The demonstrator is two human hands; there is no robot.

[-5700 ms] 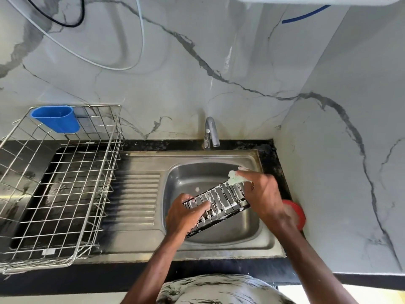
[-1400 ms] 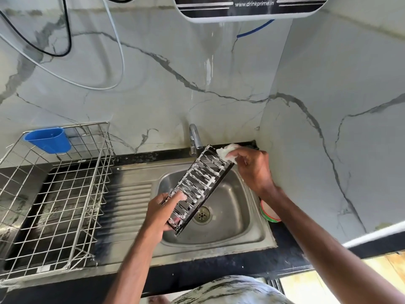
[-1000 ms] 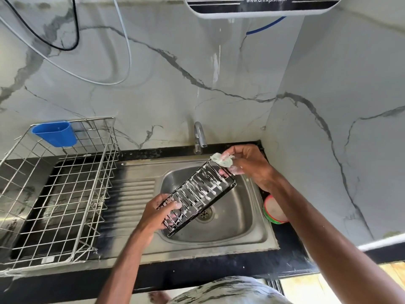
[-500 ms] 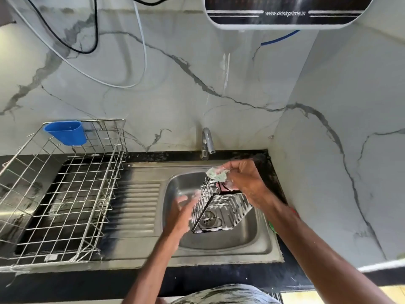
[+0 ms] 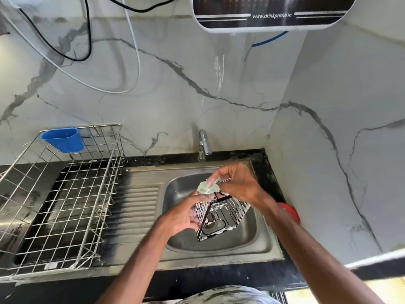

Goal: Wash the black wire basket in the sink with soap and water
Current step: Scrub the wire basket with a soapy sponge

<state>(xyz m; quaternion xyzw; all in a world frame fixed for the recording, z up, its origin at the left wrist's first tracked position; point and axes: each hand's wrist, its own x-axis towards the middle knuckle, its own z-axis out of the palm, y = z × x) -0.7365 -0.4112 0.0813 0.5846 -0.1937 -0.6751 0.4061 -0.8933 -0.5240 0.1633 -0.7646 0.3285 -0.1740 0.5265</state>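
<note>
Soaping is in hand, I judge: the left hand (image 5: pixel 186 216) grips the side of the black wire basket (image 5: pixel 223 218), upended over the sink (image 5: pixel 219 246); the right hand (image 5: pixel 237 183), just above that grip, pinches a sudsy pad (image 5: pixel 207 187) on its top edge; rinsing comes next, needing the tap (image 5: pixel 203 144) opened.

Black wire basket (image 5: pixel 233 208) now end-on, formerly lengthwise; left hand (image 5: pixel 185 216) off its end, on its side

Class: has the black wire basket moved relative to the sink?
Yes. The black wire basket swung from lying across the sink to standing end-on over it.
</note>
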